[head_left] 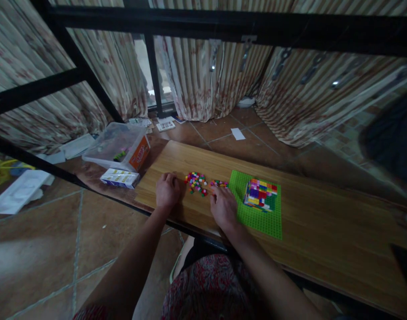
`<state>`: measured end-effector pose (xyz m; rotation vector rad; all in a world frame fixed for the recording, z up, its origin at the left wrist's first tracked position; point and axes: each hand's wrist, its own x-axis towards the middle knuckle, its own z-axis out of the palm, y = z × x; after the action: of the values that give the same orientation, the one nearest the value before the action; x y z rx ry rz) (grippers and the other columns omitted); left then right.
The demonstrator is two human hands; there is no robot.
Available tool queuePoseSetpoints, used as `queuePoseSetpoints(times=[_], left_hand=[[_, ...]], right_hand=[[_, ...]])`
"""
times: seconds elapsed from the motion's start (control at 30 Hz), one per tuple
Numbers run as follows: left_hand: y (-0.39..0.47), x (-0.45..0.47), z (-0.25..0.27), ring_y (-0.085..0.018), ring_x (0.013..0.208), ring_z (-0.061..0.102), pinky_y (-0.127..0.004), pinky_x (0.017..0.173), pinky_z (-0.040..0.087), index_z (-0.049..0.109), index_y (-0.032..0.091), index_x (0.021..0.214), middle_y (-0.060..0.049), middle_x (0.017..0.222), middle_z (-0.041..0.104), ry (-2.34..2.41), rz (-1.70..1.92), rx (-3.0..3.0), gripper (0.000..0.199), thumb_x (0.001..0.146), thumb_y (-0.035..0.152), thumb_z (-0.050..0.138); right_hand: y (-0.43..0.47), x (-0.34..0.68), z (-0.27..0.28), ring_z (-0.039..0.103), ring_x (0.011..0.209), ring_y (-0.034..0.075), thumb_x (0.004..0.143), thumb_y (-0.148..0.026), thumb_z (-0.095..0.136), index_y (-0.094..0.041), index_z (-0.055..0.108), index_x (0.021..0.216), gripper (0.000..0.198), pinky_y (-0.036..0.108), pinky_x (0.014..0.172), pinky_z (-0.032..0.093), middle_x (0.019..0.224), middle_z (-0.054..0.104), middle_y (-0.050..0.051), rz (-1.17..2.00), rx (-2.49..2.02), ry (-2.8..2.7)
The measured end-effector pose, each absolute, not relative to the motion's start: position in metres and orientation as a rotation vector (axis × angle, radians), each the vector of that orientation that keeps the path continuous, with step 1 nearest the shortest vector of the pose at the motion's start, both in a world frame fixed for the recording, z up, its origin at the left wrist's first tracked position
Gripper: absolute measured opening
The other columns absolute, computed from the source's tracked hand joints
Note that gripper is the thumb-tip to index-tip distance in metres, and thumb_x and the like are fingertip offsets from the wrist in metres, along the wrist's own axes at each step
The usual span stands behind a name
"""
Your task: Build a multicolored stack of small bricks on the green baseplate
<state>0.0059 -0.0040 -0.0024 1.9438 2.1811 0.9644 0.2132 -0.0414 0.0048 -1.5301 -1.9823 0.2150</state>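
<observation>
My left hand (167,191) rests on the wooden table (323,231) as a loose fist, just left of a heap of small coloured bricks (197,182). My right hand (223,206) lies beside it, its fingertips touching the right end of the loose bricks (218,183); whether it pinches one I cannot tell. Right of that hand lies a green baseplate (263,222) with a multicoloured block of bricks (261,194) built on it.
A clear plastic box (118,146) with an orange label and a white carton (120,178) sit left of the table. Papers lie on the tiled floor (40,249). Striped curtains (203,80) and a black metal frame (223,26) stand behind.
</observation>
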Motion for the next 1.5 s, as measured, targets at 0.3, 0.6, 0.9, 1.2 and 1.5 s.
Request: queuePoseSetpoints(times=[0.3,0.6,0.9,1.2,1.5], left_hand=[[-0.004,0.006,-0.003,-0.024,0.093,0.06,-0.037,0.085,0.047,0.066,0.019,0.093,-0.01,0.099,0.064,2.189,0.971,1.937,0.021,0.086,0.021,0.047],[-0.003,0.004,-0.003,-0.023,0.094,0.061,-0.036,0.086,0.047,0.066,0.019,0.093,-0.01,0.097,0.064,2.179,0.976,1.964,0.021,0.085,0.021,0.047],[-0.002,0.002,-0.001,-0.023,0.094,0.061,-0.034,0.086,0.047,0.067,0.018,0.093,-0.01,0.097,0.065,2.187,0.953,1.987,0.022,0.085,0.021,0.047],[0.001,-0.002,-0.004,-0.023,0.092,0.061,-0.035,0.085,0.048,0.066,0.018,0.092,-0.01,0.097,0.065,2.205,0.953,2.019,0.021,0.084,0.024,0.047],[0.001,-0.002,0.0,-0.024,0.092,0.061,-0.036,0.084,0.049,0.067,0.018,0.093,-0.01,0.099,0.065,2.212,0.932,2.01,0.023,0.084,0.027,0.047]], right_hand=[[-0.039,0.201,0.006,0.054,0.092,0.026,0.086,-0.023,0.056,-0.021,0.068,0.087,0.011,0.042,0.087,0.043,0.093,0.064,0.01,0.156,-1.57,-2.07],[-0.045,0.208,0.022,0.058,0.084,0.022,0.085,-0.016,0.052,-0.021,0.063,0.076,0.015,0.035,0.082,0.046,0.082,0.064,0.007,0.26,-1.522,-1.94],[-0.093,0.26,0.045,0.067,0.089,0.018,0.091,-0.021,0.045,-0.021,0.066,0.103,0.024,0.03,0.08,0.052,0.097,0.071,0.005,0.599,-1.406,-1.675],[-0.11,0.319,0.05,0.069,0.084,0.02,0.091,-0.034,0.054,-0.023,0.069,0.099,0.02,0.032,0.078,0.053,0.095,0.074,0.005,0.476,-1.61,-1.409],[-0.082,0.349,0.034,0.059,0.098,0.022,0.085,-0.035,0.063,-0.026,0.074,0.086,0.015,0.041,0.09,0.047,0.098,0.064,0.005,0.217,-1.586,-1.309]])
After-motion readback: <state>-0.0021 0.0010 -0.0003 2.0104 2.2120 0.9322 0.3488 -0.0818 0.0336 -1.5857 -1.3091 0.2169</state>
